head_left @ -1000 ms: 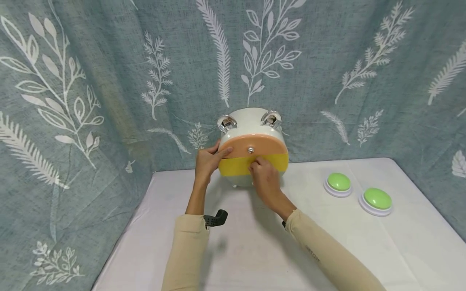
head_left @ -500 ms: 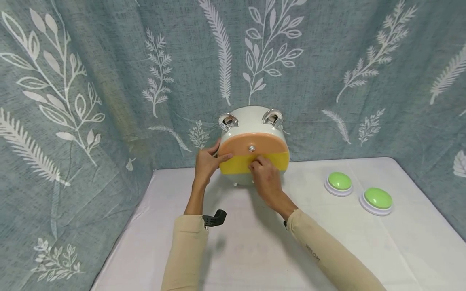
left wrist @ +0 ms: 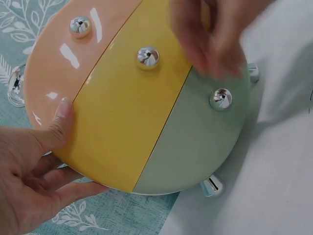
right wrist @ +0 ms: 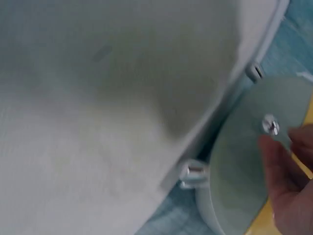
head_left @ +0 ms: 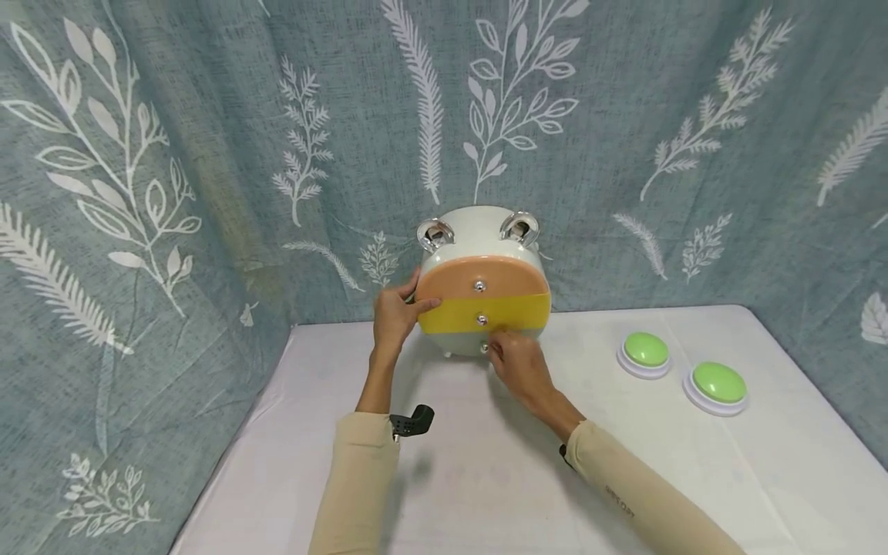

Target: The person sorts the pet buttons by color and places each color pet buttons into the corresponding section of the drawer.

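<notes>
A small rounded chest of drawers (head_left: 475, 231) stands at the table's back, with silver ear-like rings on top. Its front has an orange top drawer (head_left: 451, 277), a yellow middle drawer (left wrist: 117, 117) and a pale green bottom drawer (left wrist: 181, 142), all pushed in, each with a silver knob. My left hand (head_left: 394, 316) grips the chest's left side, thumb on the front and fingers behind the edge. My right hand (head_left: 522, 366) is beside the bottom knob (left wrist: 221, 99), its fingers loosely bent and blurred. In the right wrist view a small gap shows between fingertips and knob.
Two green push buttons on white bases, a nearer one (head_left: 719, 383) and a farther one (head_left: 646, 351), sit on the right of the white-covered table (head_left: 472, 478). A blue-green leaf-patterned curtain (head_left: 590, 154) hangs close behind the chest and along the sides.
My right hand has let go of the yellow drawer's knob and moved down to the green drawer's knob. The left hand keeps its hold on the chest's side.
</notes>
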`<state>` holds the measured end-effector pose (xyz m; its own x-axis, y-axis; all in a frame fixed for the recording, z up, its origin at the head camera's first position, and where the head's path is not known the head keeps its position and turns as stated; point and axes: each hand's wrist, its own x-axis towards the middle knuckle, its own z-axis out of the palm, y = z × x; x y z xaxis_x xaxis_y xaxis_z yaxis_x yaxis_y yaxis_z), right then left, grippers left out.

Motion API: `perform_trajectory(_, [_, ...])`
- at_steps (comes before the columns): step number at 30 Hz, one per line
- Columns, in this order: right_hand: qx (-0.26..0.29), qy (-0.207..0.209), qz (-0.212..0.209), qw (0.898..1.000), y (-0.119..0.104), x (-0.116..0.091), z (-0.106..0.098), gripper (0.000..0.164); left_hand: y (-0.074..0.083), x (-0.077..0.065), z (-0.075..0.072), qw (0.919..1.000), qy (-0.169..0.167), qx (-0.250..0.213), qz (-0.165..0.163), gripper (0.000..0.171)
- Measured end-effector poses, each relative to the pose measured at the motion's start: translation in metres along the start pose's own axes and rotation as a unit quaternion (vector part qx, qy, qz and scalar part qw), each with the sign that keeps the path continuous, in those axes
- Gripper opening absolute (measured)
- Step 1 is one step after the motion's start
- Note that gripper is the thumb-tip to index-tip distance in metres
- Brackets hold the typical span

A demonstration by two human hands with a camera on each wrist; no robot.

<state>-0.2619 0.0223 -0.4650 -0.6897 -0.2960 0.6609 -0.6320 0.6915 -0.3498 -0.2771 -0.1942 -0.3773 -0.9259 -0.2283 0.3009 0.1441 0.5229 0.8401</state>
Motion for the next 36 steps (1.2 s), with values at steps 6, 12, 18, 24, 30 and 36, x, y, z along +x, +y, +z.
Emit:
perform_trajectory(6, [-0.033,-0.048,0.027,0.998,-0.003,-0.002,0.013,0.011,0.000,-0.002,0.003,0.9999,-0.008,-0.008,-0.001,0.067])
perform_trajectory(12, [-0.112,-0.026,-0.006,0.993,-0.009,0.007,0.018,0.013,0.004,-0.002,0.004,1.0000,0.002,-0.006,-0.006,0.068])
perform_trajectory(18, [-0.148,-0.018,-0.027,0.988,-0.013,-0.002,0.018,0.019,0.006,-0.003,0.005,0.9999,0.002,0.007,-0.015,0.067])
perform_trajectory(24, [-0.165,-0.018,-0.065,0.984,-0.030,-0.027,0.006,0.023,0.005,-0.002,0.002,0.9996,0.003,0.019,-0.021,0.068])
perform_trajectory(30, [-0.170,-0.024,-0.099,0.980,-0.049,-0.052,-0.005,0.025,0.002,-0.002,0.000,0.9990,0.002,0.031,-0.031,0.068])
perform_trajectory(36, [-0.175,-0.018,-0.082,0.981,-0.057,-0.064,-0.009,0.025,0.002,-0.003,0.000,0.9990,-0.001,0.024,-0.039,0.067])
